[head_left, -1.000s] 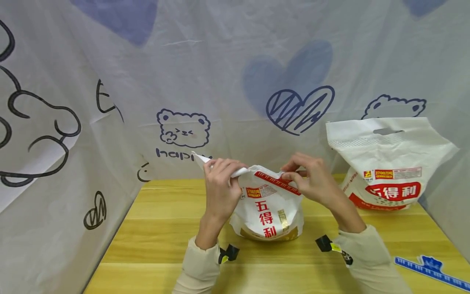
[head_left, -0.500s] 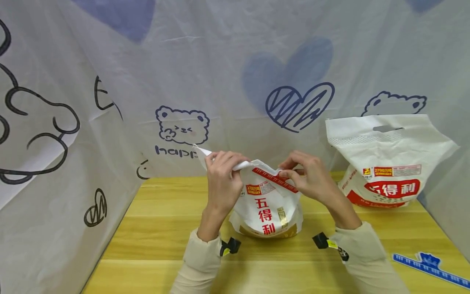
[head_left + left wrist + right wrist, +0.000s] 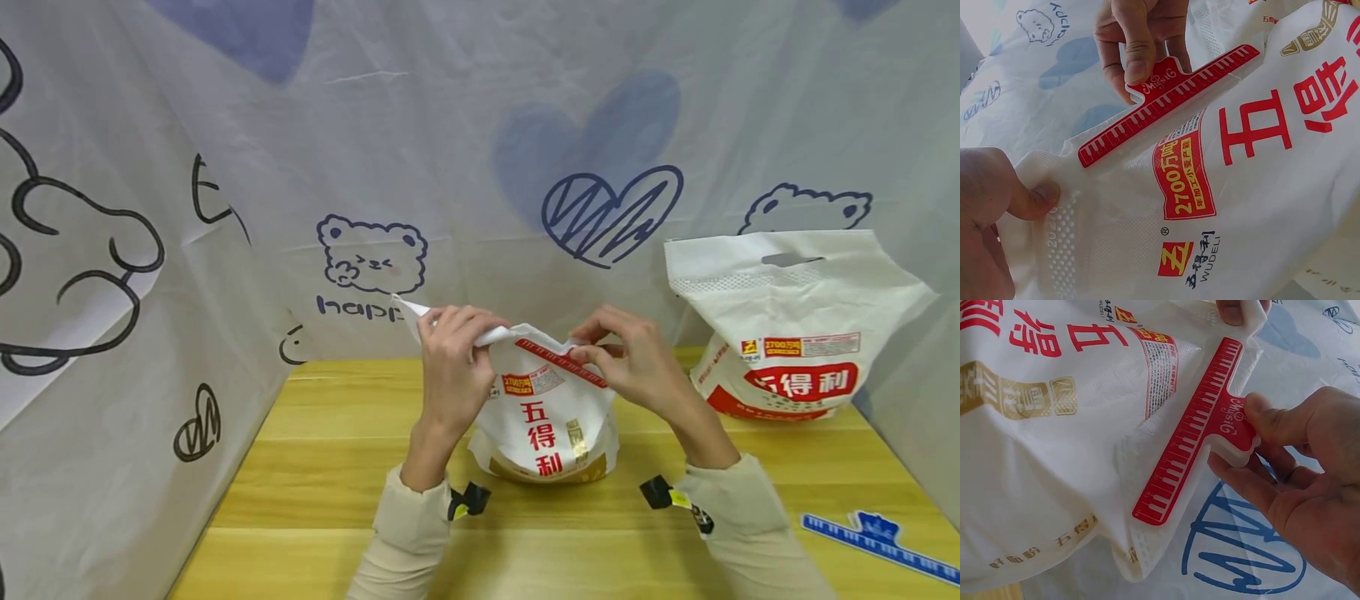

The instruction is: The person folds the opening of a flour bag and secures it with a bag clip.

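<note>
Head view: the front bag (image 3: pixel 542 417) stands on the wooden table (image 3: pixel 330 467), between the two hands, with its top edge lifted up.
Left hand (image 3: pixel 455 367): at 10 o'clock of this bag, it pinches the top edge, the thumb being in front; probably this makes the edge tight.
Right hand (image 3: pixel 630 358): at 2 o'clock, it holds the tab of the red clip (image 3: pixel 1189 431) between thumb and fingers, maybe because the clip is easiest to control there.
Red clip: it lies along the top edge, apparently so that its whole bar follows that line.
Rear bag (image 3: pixel 795 325): between 2 and 3 o'clock, standing alone, perhaps put aside to give the hands room.
Blue clip (image 3: pixel 873 542): at 4 o'clock, flat on the table; the picture border cuts its right end.
Behind the top edge: the left fingertips and the red clip's back are hidden, so one cannot tell how firmly it bites.
</note>
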Available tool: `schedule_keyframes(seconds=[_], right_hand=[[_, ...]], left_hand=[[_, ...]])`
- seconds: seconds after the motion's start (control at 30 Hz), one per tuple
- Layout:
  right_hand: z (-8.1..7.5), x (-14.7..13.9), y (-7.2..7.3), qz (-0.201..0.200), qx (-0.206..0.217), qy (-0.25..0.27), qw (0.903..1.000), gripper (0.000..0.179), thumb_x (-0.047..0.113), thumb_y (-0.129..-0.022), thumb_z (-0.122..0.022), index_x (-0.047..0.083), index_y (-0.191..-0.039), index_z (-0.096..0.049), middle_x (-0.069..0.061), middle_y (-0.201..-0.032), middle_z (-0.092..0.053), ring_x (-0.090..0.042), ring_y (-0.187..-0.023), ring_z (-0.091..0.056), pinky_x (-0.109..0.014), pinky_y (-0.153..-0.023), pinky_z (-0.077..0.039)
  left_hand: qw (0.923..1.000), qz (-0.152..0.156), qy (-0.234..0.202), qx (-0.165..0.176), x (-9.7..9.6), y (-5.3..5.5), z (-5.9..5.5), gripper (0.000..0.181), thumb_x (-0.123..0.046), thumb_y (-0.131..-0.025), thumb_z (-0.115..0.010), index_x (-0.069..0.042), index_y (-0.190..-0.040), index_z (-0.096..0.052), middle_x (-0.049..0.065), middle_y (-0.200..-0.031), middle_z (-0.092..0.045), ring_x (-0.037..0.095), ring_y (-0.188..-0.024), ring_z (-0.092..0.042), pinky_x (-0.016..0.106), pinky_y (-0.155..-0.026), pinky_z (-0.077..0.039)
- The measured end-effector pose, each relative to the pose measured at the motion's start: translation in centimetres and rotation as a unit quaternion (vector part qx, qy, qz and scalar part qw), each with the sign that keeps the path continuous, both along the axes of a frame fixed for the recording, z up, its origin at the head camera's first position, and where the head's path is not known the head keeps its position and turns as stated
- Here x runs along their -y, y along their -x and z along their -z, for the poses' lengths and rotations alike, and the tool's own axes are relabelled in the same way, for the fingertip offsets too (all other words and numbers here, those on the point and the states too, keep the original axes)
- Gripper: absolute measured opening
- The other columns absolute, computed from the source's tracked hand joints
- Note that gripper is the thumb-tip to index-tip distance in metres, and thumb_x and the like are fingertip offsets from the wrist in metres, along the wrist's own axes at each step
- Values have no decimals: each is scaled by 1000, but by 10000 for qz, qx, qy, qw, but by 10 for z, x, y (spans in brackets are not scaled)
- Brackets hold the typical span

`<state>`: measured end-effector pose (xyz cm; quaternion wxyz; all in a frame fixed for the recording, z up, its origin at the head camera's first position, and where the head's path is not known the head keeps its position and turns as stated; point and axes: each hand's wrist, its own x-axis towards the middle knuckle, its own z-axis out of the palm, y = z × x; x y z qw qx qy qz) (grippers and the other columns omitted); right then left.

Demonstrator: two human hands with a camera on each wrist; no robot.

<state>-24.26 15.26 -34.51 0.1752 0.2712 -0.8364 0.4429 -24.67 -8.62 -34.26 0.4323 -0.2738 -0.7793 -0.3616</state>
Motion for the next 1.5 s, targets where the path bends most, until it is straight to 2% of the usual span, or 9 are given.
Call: schedule_keyframes(seconds=[0.27,0.47,0.73,0.83,0.97,1.27,1.5], right_hand=[[5,-2,0,-25,-135,227,9996,18,-1,-86,-79,4,-101,-72,-7,-102,-69,-24,-96,-69,-35,-82,-60],[8,-3,-2,113,-55,353,9993,19,5,-88,-79,6,-107,-74,-5,-103,-68,-24,-99,-69,-38,-85,-59],[11,-2,-6,232,59,452,9987,25,6,-91,-77,7,-116,-73,-4,-112,-69,-23,-107,-66,-38,-90,-58],[12,-3,-8,181,-41,500,9986,28,3,-92,-75,5,-119,-72,-7,-115,-69,-25,-108,-66,-37,-91,-58],[14,-5,-11,119,-204,518,9984,30,-1,-91,-74,3,-121,-71,-8,-117,-69,-25,-108,-66,-34,-90,-58],[16,-9,-22,337,-573,361,9971,35,-7,-87,-76,4,-119,-72,-5,-119,-67,-22,-111,-65,-33,-91,-57],[22,-15,-33,546,-761,174,9955,32,-6,-86,-77,3,-116,-72,-5,-118,-66,-23,-111,-65,-25,-93,-54]], left_hand=[[9997,-63,193,137,4,-1,0,37,22,-72,-64,-8,-90,-76,4,-92,-74,22,-90,-63,50,-105,-34],[9992,-91,327,205,6,-1,-1,37,21,-72,-64,-7,-92,-76,4,-93,-73,23,-91,-62,50,-106,-34],[9986,-162,483,173,7,-3,-3,34,19,-76,-67,-7,-97,-77,5,-95,-74,24,-93,-62,51,-105,-35],[9984,-163,525,157,8,-3,-3,31,16,-79,-71,-7,-100,-77,6,-98,-74,24,-95,-62,50,-106,-35],[9983,-118,557,123,11,-6,-3,30,12,-82,-74,-7,-105,-76,6,-103,-74,25,-99,-62,52,-108,-35],[9991,56,424,-20,19,-13,-2,39,9,-82,-77,-5,-118,-74,10,-115,-73,28,-112,-61,49,-120,-27],[9987,335,233,-296,26,-23,2,41,13,-82,-76,-4,-119,-73,11,-122,-70,30,-118,-58,48,-116,-35]])
